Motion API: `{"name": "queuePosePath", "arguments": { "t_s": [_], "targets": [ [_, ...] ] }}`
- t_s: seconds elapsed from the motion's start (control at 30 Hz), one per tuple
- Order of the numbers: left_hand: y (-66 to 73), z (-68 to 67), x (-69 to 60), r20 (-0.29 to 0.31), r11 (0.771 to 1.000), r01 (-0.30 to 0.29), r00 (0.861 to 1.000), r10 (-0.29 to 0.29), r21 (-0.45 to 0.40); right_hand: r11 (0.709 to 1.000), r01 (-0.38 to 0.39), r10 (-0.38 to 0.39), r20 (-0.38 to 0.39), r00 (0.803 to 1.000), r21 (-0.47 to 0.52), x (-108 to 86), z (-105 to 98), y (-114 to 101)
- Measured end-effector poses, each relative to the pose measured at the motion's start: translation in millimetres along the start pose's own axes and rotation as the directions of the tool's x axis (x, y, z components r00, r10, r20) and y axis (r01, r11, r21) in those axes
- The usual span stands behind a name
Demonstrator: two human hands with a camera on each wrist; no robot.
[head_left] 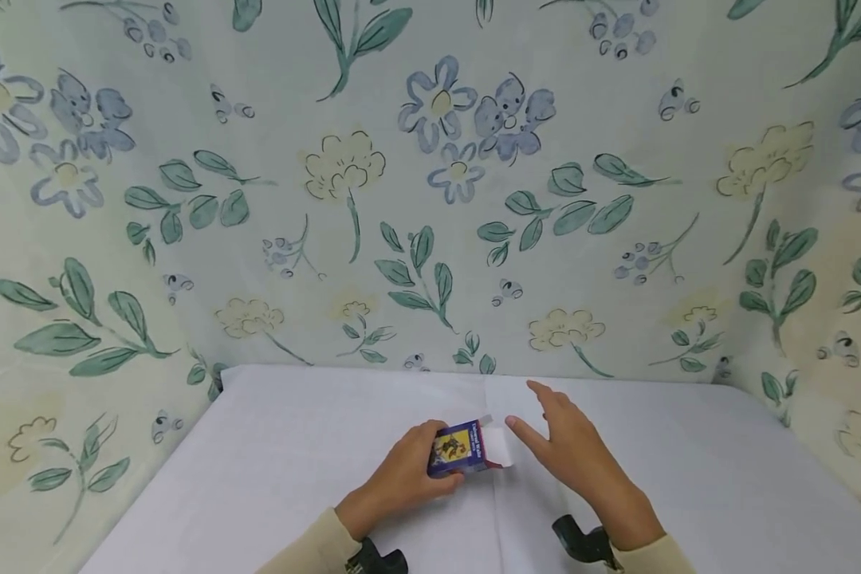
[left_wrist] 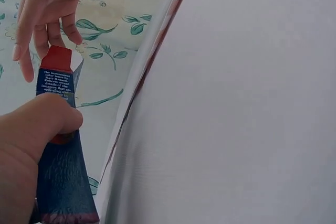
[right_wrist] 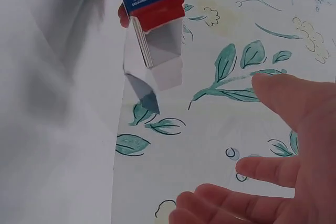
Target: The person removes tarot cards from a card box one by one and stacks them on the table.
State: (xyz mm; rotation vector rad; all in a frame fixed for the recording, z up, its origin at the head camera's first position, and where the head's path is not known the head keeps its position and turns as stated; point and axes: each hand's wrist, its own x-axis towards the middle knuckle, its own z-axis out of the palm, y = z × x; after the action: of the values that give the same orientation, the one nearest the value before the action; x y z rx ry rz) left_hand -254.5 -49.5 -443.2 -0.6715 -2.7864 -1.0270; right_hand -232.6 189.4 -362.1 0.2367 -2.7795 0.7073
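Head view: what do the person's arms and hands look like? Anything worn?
Left hand and right hand are ungloved. Plain beige fabric sleeves end near the wrists. A curved black wrist attachment shows at the right wrist, a similar black piece at the left.

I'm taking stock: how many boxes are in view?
1: the blue box held in the left hand, its open end toward the right hand. No other box shows in the three views.
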Motion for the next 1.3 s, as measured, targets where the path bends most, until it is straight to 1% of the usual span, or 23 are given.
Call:
{"name": "queuePosePath", "arguments": {
  "t_s": [0.17, 0.27, 0.37, 0.5, 0.6, 0.77, 1.0, 1.2, 1.3],
  "targets": [
    [0.0, 0.8, -2.0, -0.021, 0.998, -0.048, 0.999, 0.048, -0.048, 0.997, -0.013, 0.012, 0.021, 1.0, 0.071, -0.6, -0.1, -2.9],
    [-0.8, 2.4, -3.6, -0.021, 0.995, -0.069, 0.997, 0.068, -0.074, 0.996, -0.003, 0.001, 0.016, 1.0, 0.089, -2.0, -0.3, -6.6],
    [-1.3, 3.3, -5.7, -0.01, 0.994, -0.073, 0.997, 0.073, -0.086, 0.995, 0.016, -0.016, -0.002, 1.0, 0.094, -3.9, 0.1, -11.3],
    [-1.7, 3.6, -8.8, -0.004, 0.994, -0.059, 0.998, 0.059, -0.094, 0.995, 0.035, -0.032, -0.027, 0.999, 0.098, -6.2, 0.4, -17.9],
    [-2.2, 3.6, -9.1, -0.004, 0.991, -0.062, 0.998, 0.062, -0.121, 0.993, 0.05, -0.045, -0.048, 0.998, 0.102, -7.4, -0.6, -21.9],
    [-4.7, 3.6, -9.5, -0.008, 0.982, -0.094, 0.996, 0.094, -0.162, 0.989, 0.073, -0.065, -0.06, 0.996, 0.129, -9.7, -2.3, -28.2],
    [-7.0, 5.2, -8.3, -0.023, 0.978, -0.141, 0.99, 0.139, -0.156, 0.979, 0.08, -0.071, -0.051, 0.996, 0.189, -12.9, -2.7, -35.3],
    [-10.6, 9.0, -9.2, -0.004, 0.982, -0.104, 0.994, 0.105, -0.16, 0.974, 0.07, -0.065, -0.033, 0.997, 0.215, -14.1, 0.3, -37.7],
    [-11.8, 10.2, -10.6, -0.008, 0.98, -0.099, 0.995, 0.099, -0.173, 0.972, 0.063, -0.058, -0.029, 0.998, 0.225, -14.3, 3.3, -38.2]
  ]
}}
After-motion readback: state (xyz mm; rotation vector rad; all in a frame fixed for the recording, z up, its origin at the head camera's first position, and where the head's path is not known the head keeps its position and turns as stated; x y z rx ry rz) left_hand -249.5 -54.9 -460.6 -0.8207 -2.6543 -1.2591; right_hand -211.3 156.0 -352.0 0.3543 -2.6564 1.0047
